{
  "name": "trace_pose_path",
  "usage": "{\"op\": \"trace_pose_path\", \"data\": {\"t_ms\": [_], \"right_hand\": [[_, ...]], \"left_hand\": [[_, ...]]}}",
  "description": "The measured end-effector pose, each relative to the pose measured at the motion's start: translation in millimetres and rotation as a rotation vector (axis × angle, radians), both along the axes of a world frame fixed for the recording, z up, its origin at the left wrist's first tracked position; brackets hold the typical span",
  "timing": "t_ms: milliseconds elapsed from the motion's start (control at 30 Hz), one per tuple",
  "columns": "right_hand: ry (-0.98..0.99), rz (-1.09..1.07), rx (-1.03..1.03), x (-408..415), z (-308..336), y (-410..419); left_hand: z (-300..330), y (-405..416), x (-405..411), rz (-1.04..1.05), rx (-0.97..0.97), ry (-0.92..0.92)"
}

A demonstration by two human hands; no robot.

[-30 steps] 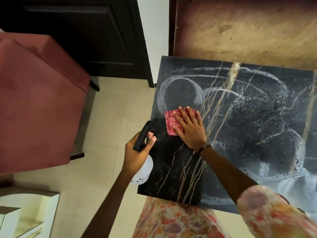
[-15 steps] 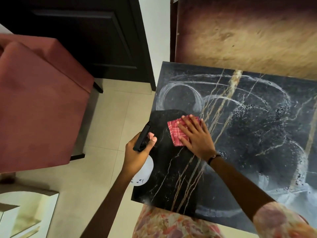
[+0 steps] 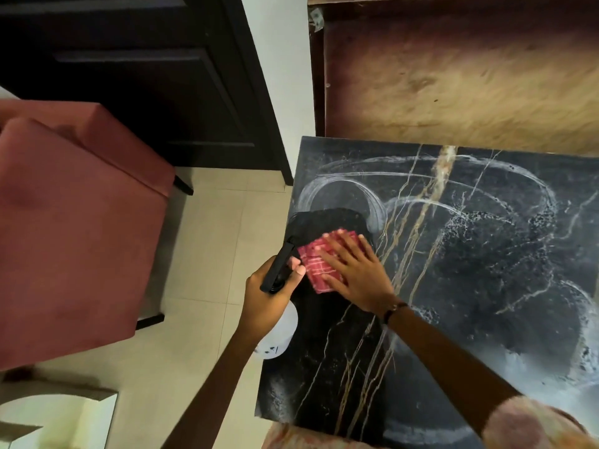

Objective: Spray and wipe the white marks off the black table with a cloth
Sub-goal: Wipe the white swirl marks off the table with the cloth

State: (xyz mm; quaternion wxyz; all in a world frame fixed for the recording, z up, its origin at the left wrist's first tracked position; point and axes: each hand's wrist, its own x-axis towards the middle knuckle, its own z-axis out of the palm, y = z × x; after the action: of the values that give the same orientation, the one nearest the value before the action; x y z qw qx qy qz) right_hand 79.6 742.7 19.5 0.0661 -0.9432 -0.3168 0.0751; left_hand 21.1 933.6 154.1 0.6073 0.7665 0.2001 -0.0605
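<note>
Mostly the black table (image 3: 486, 286) fills the right side of the view, its marble-like top veined in gold and swirled with white marks (image 3: 337, 186) across the far and right parts; the patch near the left edge looks wiped dark. Beside it on the floor stands a red chair (image 3: 74, 222). Flat on the table near that left edge, the right hand (image 3: 353, 273) presses with spread fingers on the red cloth (image 3: 316, 265), pinning rather than clutching it. The cloth is soft and limp, so I judge it will bunch unless held under a broad palm. Just off the table edge, the left hand (image 3: 265, 299) is clenched round the spray bottle (image 3: 278, 332), a finger near the black trigger; how full it is I cannot tell, though it likely handles light and a little slippery.
</note>
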Motion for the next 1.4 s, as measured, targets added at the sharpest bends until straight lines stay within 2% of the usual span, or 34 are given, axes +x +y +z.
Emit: {"op": "trace_pose_path", "data": {"t_ms": [133, 300, 433, 533, 600, 733, 900, 967, 1067, 1200, 1300, 1400], "right_hand": [[-0.002, -0.196, -0.043, 36, 2, -32], [0.037, -0.399, -0.029, 94, 7, 26], [0.037, -0.289, -0.02, 85, 3, 65], [0.02, -0.108, -0.02, 59, -1, 37], [-0.027, -0.074, 0.003, 56, -2, 8], [-0.056, -0.202, -0.032, 89, -2, -17], [0.008, -0.418, -0.021, 150, 4, 40], [0.011, -0.395, -0.031, 154, 6, 71], [0.022, -0.21, -0.018, 131, 6, 89], [-0.019, -0.072, -0.002, 100, 0, 33], [-0.078, -0.175, -0.019, 121, -6, -17], [-0.063, -0.349, -0.008, 171, -4, -21]], "left_hand": [[-3, 4, 13, -0.013, -0.013, -0.003], [-6, 7, 29, -0.013, -0.005, -0.024], [-7, 7, 42, -0.049, 0.026, -0.051], [-8, 6, 52, -0.054, 0.028, -0.06], [-10, 6, 59, -0.043, 0.014, -0.044], [-13, 6, 68, -0.034, 0.004, -0.018], [-12, 7, 79, -0.03, 0.014, -0.021], [-11, 6, 83, -0.016, 0.009, -0.025], [-10, 6, 90, -0.018, 0.009, -0.021], [-11, 8, 96, -0.009, -0.003, -0.016], [-15, 10, 101, -0.001, -0.026, -0.007], [-16, 10, 105, -0.007, -0.033, 0.001]]}}
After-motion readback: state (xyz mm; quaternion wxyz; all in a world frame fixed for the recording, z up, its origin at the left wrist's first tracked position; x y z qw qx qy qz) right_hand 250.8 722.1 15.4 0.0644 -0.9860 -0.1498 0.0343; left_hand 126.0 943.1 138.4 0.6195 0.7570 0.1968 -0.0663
